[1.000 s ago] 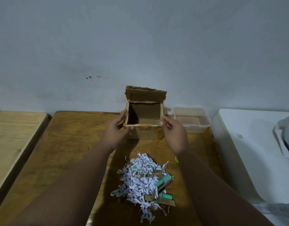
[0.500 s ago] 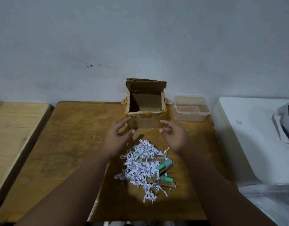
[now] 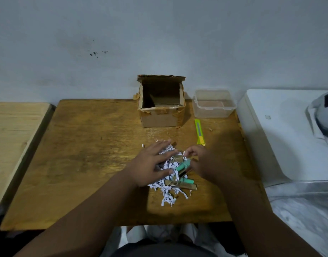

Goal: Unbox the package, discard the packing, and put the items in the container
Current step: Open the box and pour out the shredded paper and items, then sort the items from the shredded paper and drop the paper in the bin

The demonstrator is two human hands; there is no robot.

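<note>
A pile of white shredded paper (image 3: 168, 191) lies on the wooden table (image 3: 89, 154), mixed with teal tubes (image 3: 183, 165) and small gold-brown pieces (image 3: 189, 186). My left hand (image 3: 152, 164) rests spread and flat on the pile's left side. My right hand (image 3: 202, 162) has curled fingers at the pile's right edge, beside a teal tube; any grip there is blurred. Behind the pile, the opened cardboard box (image 3: 160, 117) stands against the wall, looking empty inside. A clear plastic container (image 3: 214, 110) sits to its right, with nothing in it.
A yellow-green utility knife (image 3: 200, 133) lies between the container and my right hand. A white appliance (image 3: 280, 138) borders the table's right side, and a paler wooden table (image 3: 15, 130) its left. The table's front edge is close to me.
Both hands let go of the cardboard box and drew back toward me onto the shredded paper pile. The view tilted down, so the knife now shows.
</note>
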